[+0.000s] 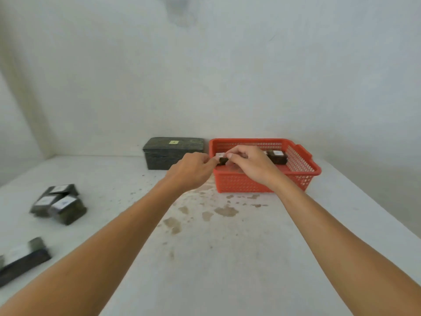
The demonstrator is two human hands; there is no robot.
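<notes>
You are holding a small dark packet [221,159] between both hands, at the left end of the red basket [241,184]. Your left hand [193,171] is pinching the packet's left end with curled fingertips. Your right hand [249,165] is gripping its right end from above with bent fingers, so both hands are clamped on the same thing. The packet is showing a white label on top. Your right hand is covering the part below it, so it is not possible to tell whether it is touching the basket floor. A second packet [276,156] is lying inside the basket toward its far right side. A dark box [173,152] is standing just beside the basket on its left, against the wall. Well apart, on the left of the stained table [227,258], a pile of packets [60,204] is lying, with a long dark packet [22,258] nearer you.
</notes>
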